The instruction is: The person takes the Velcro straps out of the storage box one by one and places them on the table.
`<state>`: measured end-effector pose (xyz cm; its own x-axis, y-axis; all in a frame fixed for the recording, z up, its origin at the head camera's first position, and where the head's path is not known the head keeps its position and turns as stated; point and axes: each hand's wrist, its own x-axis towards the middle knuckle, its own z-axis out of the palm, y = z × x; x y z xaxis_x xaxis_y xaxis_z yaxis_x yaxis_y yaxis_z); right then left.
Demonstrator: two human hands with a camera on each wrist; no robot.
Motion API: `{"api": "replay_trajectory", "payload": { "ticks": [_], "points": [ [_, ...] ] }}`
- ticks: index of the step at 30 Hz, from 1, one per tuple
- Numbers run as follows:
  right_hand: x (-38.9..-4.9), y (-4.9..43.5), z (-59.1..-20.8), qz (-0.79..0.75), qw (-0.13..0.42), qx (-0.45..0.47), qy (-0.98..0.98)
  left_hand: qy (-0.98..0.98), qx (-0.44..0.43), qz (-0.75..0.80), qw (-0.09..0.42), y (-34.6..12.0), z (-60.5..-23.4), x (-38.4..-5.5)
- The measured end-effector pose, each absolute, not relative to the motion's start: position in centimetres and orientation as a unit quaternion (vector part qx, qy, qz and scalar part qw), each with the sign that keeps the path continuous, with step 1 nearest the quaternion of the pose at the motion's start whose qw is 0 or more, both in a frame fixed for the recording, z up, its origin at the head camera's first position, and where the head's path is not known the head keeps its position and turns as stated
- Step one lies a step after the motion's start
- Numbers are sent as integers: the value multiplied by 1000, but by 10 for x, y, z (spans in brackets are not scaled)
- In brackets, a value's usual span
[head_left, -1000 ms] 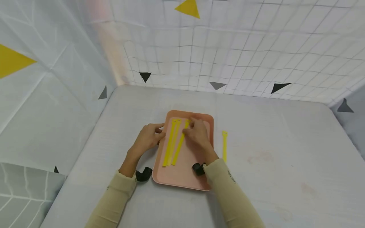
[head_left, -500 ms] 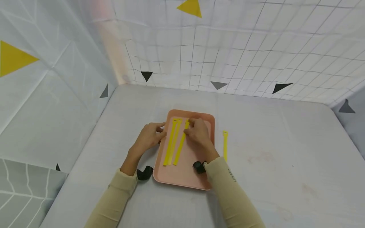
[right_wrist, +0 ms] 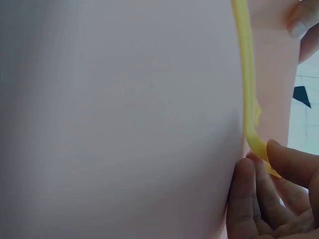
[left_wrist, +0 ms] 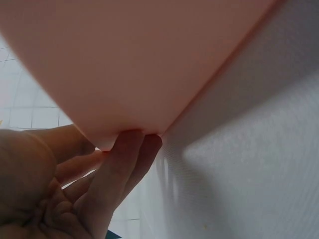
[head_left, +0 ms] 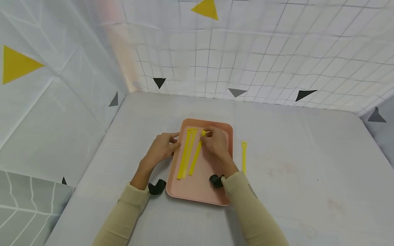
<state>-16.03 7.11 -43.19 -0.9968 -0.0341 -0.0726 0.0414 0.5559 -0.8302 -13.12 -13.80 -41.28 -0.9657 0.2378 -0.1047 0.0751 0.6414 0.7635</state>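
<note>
A pink tray (head_left: pixel 204 193) lies on the table in the head view. At its left side my left hand (head_left: pixel 160 147) holds the rim, its fingers against the outer wall (left_wrist: pixel 149 74) in the left wrist view. My right hand (head_left: pixel 215 141), over the tray, pinches a yellow hook-and-loop cable tie (head_left: pixel 195 160) near its slotted head. In the right wrist view the held cable tie (right_wrist: pixel 245 74) bends up at the end between thumb and fingers. Left of it, two more yellow cable ties (head_left: pixel 183 155) lie lengthwise in the tray, close side by side.
Another yellow cable tie (head_left: pixel 244 155) lies on the table (head_left: pixel 301 153) right of the tray, its lower end hidden by the right sleeve (head_left: pixel 246 201). Black curved pieces (head_left: pixel 157 187) sit at both wrists. White sheets with coloured triangles (head_left: pixel 159 82) stand behind the table.
My right hand has drawn the head of its cable tie up and slightly right, and the strip's lower end has shifted a little. The left hand stays at the tray's rim.
</note>
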Motion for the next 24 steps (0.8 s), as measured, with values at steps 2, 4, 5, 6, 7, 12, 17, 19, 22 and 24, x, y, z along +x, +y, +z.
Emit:
{"api": "replay_trajectory", "payload": {
  "ticks": [2,4,5,6,7,12,17,19,22,24],
  "points": [
    [-160,71,-431,-487,37,6,872,901,88,414,98,-138,-413,-131],
    [-160,71,-430,-504,32,8,863,901,89,414,98,-138,-413,-132],
    [-160,71,-430,-511,31,11,859,901,90,414,97,-138,-414,-132],
    [-160,71,-430,-522,30,14,852,901,90,413,97,-138,-414,-132],
    [-160,71,-430,-531,30,17,847,901,90,412,97,-139,-414,-132],
    [-161,71,-431,-561,35,26,826,902,88,411,99,-139,-414,-132],
    [-161,71,-432,-578,38,27,815,902,84,412,102,-139,-414,-132],
    [-161,71,-432,-585,39,22,810,902,82,411,102,-139,-413,-132],
    [-161,72,-432,-593,42,17,804,903,79,411,103,-138,-413,-132],
    [-161,72,-432,-599,46,13,799,903,79,410,103,-138,-413,-132]
  ]
}}
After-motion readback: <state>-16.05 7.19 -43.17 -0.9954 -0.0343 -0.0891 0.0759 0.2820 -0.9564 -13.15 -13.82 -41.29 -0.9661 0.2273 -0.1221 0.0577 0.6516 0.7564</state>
